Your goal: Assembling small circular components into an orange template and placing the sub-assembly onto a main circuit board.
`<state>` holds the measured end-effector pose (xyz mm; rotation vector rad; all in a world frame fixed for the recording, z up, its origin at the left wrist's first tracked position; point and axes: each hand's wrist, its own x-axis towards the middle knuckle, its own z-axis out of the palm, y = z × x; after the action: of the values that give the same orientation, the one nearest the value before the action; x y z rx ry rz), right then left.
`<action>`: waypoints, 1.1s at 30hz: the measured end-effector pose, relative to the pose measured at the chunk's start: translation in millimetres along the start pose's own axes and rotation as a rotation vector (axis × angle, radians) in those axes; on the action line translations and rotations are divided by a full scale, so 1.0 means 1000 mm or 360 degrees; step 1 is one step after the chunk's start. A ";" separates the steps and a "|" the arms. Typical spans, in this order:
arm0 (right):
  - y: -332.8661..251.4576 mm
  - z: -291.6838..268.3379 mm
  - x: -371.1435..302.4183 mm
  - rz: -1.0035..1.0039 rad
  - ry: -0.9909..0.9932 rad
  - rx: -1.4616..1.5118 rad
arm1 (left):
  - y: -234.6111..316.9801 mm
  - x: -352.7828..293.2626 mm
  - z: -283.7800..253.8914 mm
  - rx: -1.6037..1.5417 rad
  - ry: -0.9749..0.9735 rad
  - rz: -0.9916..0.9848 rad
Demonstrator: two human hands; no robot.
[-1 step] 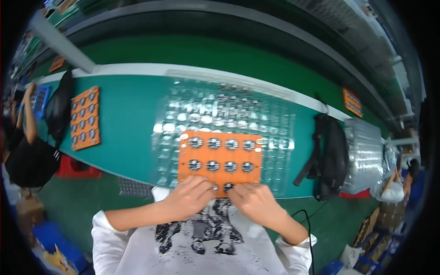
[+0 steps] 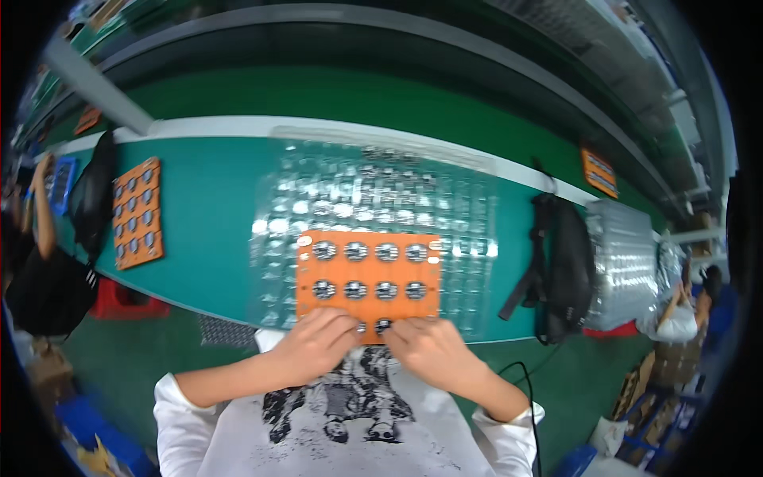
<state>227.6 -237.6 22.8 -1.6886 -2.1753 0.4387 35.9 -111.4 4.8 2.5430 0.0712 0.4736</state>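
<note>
An orange tray with rows of round, dark-and-silver parts in its holes lies in front of me, over the near part of a clear plastic blister tray. My left hand is at the tray's near edge, fingers closed and bent down over the near row. Beside it, my right hand has its fingers closed, with the tips against a round dark part in that row. The fingers hide most of the near row, and what either hand pinches is not visible. Some pockets at the blister tray's far side hold dark round pieces.
A second filled orange tray lies at left beside a black bag. To the right are a black backpack and stacked clear blister trays. A black cable hangs by my right forearm. Other people work at both sides.
The whole view has shifted slightly, so the scene sits a little farther left. Both hands stay at the near row of the orange tray, with little visible movement.
</note>
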 end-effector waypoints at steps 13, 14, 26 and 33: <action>-0.002 0.002 0.000 0.0030 0.0035 0.0001 | 0.021 0.005 -0.002 0.0222 -0.0086 -0.0230; -0.004 0.003 0.002 0.0007 0.0043 0.0027 | 0.021 0.004 -0.004 0.0196 -0.0131 -0.0220; -0.005 0.004 0.010 -0.0015 0.0016 0.0014 | 0.017 -0.004 0.002 0.0182 -0.0060 -0.0276; -0.009 0.000 0.011 0.0010 0.0004 0.0052 | 0.042 0.014 0.007 0.0682 -0.0146 -0.0370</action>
<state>217.4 -228.7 27.9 -1.6784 -2.1496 0.4707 49.2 -148.4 26.0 2.9186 0.4751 0.2697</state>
